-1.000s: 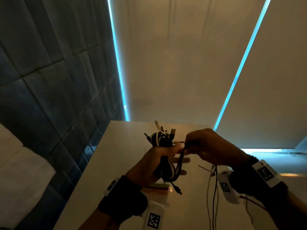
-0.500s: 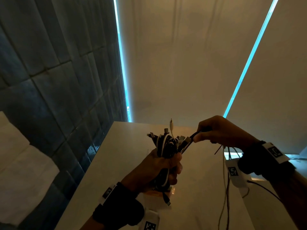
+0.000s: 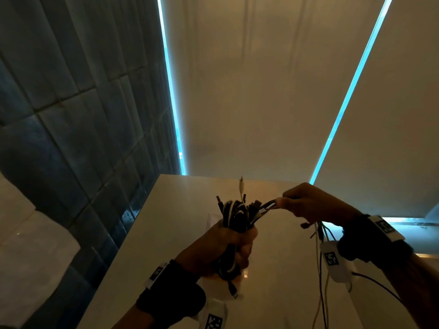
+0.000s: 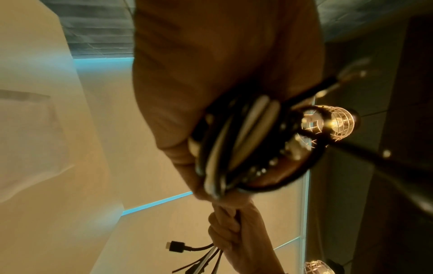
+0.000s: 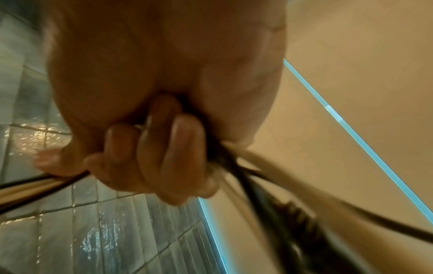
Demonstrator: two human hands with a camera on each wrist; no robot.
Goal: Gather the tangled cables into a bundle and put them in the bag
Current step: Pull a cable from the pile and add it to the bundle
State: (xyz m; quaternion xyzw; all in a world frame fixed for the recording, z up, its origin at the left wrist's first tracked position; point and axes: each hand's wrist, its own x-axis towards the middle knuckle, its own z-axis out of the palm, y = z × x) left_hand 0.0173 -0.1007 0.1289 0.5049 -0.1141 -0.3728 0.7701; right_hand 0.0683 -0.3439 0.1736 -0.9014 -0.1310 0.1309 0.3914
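My left hand [image 3: 234, 245] grips a thick bundle of black and white cables [image 3: 235, 213] upright above the white table [image 3: 166, 233], plug ends sticking out of the top. My right hand [image 3: 299, 204] holds several loose strands [image 3: 268, 206] stretched sideways from the bundle's top, and their tails [image 3: 320, 262] hang below it. The left wrist view shows the looped bundle [image 4: 236, 146] against my left palm [image 4: 222, 74] and my right hand [image 4: 243, 233] farther off with a black plug [image 4: 175, 247] beside it. In the right wrist view my fingers [image 5: 164, 157] curl round the strands [image 5: 248, 181]. A pale translucent sheet [image 3: 237, 294] lies under my left hand; I cannot tell whether it is the bag.
A dark tiled wall [image 3: 71, 138] runs along the table's left edge. Beige blinds [image 3: 261, 91] with bright blue gaps hang behind the table. A caged lamp [image 4: 328, 122] shows overhead in the left wrist view. Thin wires trail off my right wrist device [image 3: 337, 262].
My right hand has moved right and away from my left, drawing the loose strands out sideways. My left hand has turned the bundle more upright and closed tighter round it.
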